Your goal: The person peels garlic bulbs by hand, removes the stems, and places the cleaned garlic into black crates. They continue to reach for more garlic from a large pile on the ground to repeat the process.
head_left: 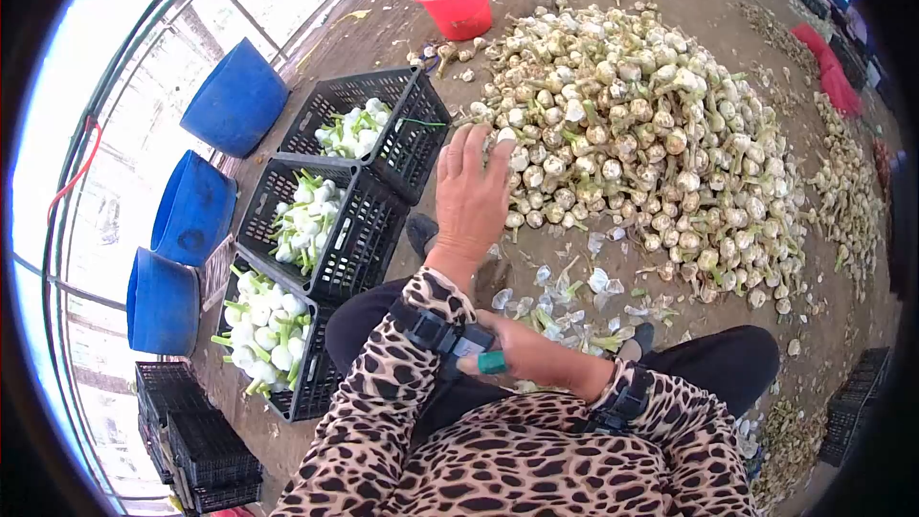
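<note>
Left hand [471, 196]: I see fingers [456, 148] extended, loosely spread, near the garlic pile [651, 139].
Right hand [541, 354]: beside the left wrist strap [427, 328]; I cannot tell its grip.

- A heap of garlic bulbs [632, 134] lay on the ground [383, 33], ahead and to the right.
- Three crates [356, 239] stood in a row to the left of the heap, with garlic heads [308, 215] inside each.
- Three tubs [194, 209] stood left of that row.
- A bucket [456, 6] sat beyond the row, near the heap's far left edge.
- Loose peelings [600, 280] lay between the person's legs [732, 359] and the heap.
- A crate stack [211, 450] stood at the near left.
</note>
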`<state>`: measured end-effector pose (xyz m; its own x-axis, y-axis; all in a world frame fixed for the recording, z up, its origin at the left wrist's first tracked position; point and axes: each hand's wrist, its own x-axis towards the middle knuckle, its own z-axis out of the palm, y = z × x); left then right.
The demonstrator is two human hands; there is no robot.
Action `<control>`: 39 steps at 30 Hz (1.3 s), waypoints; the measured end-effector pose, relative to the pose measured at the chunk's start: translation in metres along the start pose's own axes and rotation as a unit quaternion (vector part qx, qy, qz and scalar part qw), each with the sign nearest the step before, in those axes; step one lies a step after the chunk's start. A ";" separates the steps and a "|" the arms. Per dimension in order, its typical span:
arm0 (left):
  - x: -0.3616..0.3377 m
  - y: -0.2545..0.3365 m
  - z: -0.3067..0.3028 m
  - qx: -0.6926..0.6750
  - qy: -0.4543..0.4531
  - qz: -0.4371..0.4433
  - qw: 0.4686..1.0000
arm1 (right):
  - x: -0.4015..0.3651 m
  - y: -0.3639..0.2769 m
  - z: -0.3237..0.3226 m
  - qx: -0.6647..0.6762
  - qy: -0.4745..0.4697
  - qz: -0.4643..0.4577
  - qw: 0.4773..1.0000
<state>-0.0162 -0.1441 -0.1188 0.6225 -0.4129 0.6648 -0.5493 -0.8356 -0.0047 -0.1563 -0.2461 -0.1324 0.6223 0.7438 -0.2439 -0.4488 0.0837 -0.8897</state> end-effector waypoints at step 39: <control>-0.012 0.041 -0.037 -0.887 -0.007 -0.420 0.193 | 0.012 0.013 -0.080 -0.084 -0.036 -0.184 0.979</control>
<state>-0.0663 -0.1604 -0.0994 0.9017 -0.4135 -0.1267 0.4297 0.8234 0.3707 -0.1032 -0.2895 -0.1776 0.6732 0.7283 0.1279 -0.0871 0.2499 -0.9643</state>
